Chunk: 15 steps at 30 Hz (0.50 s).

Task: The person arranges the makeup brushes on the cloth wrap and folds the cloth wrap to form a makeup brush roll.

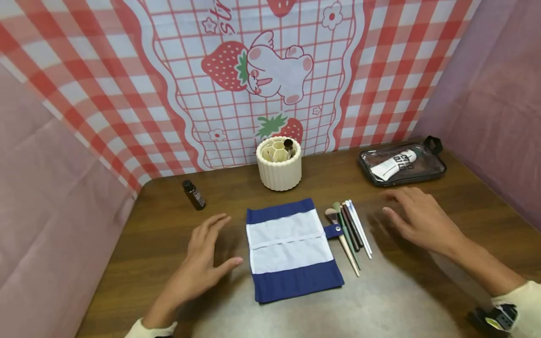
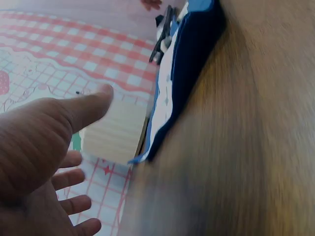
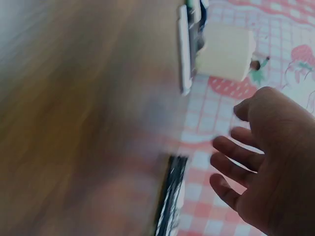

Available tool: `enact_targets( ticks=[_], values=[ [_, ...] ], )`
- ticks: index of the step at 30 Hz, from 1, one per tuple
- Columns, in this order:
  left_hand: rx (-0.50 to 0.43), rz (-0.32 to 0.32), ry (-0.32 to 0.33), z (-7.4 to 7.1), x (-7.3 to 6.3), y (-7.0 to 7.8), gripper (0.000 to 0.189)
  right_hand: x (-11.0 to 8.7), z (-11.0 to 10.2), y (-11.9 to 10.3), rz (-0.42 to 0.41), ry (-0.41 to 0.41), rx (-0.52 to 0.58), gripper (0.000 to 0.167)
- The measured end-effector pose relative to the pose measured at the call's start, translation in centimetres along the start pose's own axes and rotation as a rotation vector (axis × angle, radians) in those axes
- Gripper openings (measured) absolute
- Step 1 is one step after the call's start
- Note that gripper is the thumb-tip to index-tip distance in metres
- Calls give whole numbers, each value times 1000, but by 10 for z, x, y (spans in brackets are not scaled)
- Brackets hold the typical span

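Note:
A navy and white fabric brush roll (image 1: 291, 249) lies unfolded on the table, its snap tab (image 1: 333, 230) sticking out to the right. Several makeup brushes (image 1: 349, 232) lie side by side at that edge, one passing by the tab. To the left of the roll, my left hand (image 1: 203, 263) hovers with thumb and fingers spread, holding nothing. My right hand (image 1: 422, 220) is held to the right of the brushes, fingers relaxed and nothing in them. Both wrist views show the hands apart from any object; the roll (image 2: 170, 93) appears edge-on in the left one.
A cream ribbed holder (image 1: 279, 173) with a dark-tipped brush in it stands at the back. A small dark bottle (image 1: 194, 195) is at the back left. At the back right lies a clear black-edged pouch (image 1: 427, 171) containing a white tube (image 1: 393, 165). Fabric walls enclose the table.

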<state>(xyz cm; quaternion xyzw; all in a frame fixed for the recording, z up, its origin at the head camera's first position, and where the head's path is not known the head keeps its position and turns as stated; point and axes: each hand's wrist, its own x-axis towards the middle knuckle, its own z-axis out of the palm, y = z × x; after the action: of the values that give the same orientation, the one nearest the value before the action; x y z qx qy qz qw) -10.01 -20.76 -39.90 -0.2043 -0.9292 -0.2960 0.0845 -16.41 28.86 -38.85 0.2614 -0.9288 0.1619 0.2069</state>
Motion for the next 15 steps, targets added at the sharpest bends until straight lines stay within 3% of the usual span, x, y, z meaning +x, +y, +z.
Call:
enact_targets(
  ticks=[4, 12, 15],
  values=[
    [-26, 8, -39, 9, 6, 5, 79, 14, 12, -19, -51, 5, 25, 17],
    [-80, 23, -113, 29, 17, 6, 68, 30, 29, -58, 71, -227, 29, 10],
    [-72, 5, -129, 34, 18, 4, 67, 36, 34, -64, 77, -257, 4, 9]
  ],
)
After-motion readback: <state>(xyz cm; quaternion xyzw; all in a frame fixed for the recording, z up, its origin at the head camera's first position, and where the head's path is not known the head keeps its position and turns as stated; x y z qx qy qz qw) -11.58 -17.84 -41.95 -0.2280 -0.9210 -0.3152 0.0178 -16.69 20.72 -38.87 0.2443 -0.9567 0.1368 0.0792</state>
